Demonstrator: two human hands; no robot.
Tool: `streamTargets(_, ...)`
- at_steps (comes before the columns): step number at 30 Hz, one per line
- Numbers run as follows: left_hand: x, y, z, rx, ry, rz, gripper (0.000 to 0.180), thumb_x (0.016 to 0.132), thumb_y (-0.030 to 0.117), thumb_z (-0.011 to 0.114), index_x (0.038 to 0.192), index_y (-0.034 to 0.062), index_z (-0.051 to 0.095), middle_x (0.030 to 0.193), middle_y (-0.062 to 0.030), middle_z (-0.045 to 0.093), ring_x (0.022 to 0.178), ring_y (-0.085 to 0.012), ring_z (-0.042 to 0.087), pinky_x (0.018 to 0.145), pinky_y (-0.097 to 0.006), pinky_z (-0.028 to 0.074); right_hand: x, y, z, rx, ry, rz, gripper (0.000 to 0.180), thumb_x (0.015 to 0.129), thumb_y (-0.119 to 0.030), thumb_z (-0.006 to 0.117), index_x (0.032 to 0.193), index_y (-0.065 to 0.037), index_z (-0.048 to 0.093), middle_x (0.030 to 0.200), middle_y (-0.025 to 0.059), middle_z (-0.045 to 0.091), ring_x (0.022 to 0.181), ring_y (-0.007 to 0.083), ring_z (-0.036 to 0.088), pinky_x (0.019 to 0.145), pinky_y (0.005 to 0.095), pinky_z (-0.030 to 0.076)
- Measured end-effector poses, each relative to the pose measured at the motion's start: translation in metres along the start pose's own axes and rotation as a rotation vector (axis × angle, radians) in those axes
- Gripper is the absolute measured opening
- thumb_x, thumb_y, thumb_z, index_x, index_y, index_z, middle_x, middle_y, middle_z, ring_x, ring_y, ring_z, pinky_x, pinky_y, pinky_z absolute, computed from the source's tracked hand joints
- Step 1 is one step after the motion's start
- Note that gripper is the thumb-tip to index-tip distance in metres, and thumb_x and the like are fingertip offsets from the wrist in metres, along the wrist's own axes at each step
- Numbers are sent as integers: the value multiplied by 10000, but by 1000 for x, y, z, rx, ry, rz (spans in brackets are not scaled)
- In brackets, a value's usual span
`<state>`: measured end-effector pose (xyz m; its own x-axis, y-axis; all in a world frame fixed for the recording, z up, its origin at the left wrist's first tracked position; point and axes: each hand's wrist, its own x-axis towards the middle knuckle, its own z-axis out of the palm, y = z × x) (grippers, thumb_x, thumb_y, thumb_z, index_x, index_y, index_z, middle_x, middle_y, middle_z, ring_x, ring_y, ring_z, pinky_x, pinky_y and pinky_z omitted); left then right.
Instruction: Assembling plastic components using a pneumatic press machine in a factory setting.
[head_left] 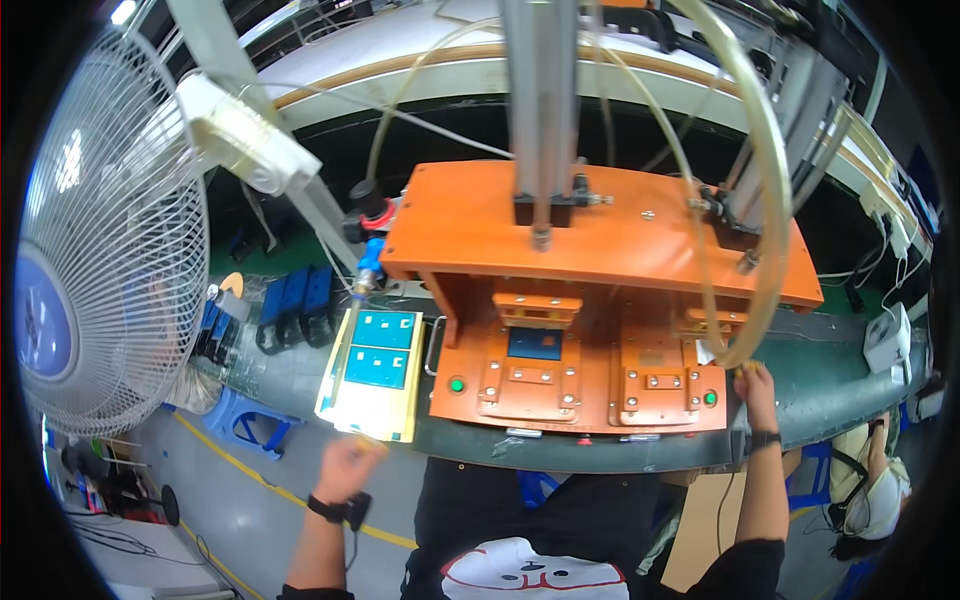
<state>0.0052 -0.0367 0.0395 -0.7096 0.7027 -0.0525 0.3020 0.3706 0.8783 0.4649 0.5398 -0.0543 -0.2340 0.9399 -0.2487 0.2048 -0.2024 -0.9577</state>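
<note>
My left hand is just in front of a pale yellow sheet, its fingers bent but smeared by motion. Two blue rectangular panels with small light patches lie on that sheet. At the right end of an orange press, my right hand has its fingers drawn together; what they hold, if anything, cannot be made out. Something yellowish shows at the fingertips of both hands. Inside the press, a dark blue piece sits in the left fixture, behind a block with screws. The right fixture is partly shaded.
Green buttons sit on the press base. Air hoses loop over its right side. A large fan stands at the left, near blue holders on the green bench. A blue stool is below.
</note>
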Motion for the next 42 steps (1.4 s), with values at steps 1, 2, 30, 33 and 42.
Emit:
streamTargets(1,9,-21,-20,-23,155,-28,159,929,118,649,833,0,696,757,-41,672,740,-102,601,702,-275,496,-20,13,-10,22,47,21,154,983,-229,635,1019,-79,641,836,-11,649,658,54,589,574,189,482)
streamTargets(2,19,-33,-46,111,268,-104,195,935,143,650,811,-2,686,738,-48,664,714,-107,592,672,-292,488,-41,19,-10,16,60,39,163,980,-215,641,1051,-68,646,865,0,668,670,55,600,588,187,492)
streamTargets(30,173,-142,-145,349,675,-73,315,834,259,772,870,-23,636,784,-209,670,747,-392,645,686,-432,500,-125,86,19,-184,243,-414,179,989,-81,598,1144,-8,648,1040,22,670,926,88,596,852,239,461)
streamTargets(33,169,-146,-143,29,631,-130,278,881,202,762,816,-21,610,681,-102,631,590,-173,613,541,-320,482,-122,87,21,-152,230,-414,161,993,-80,593,1122,-4,652,1040,27,671,928,88,598,859,240,460)
streamTargets(42,63,-126,-135,-307,620,-152,125,946,134,685,928,64,583,826,-9,625,665,-78,580,583,-227,515,-159,62,10,-73,314,-267,220,1014,-198,593,1114,-17,666,924,5,642,779,65,530,708,217,441)
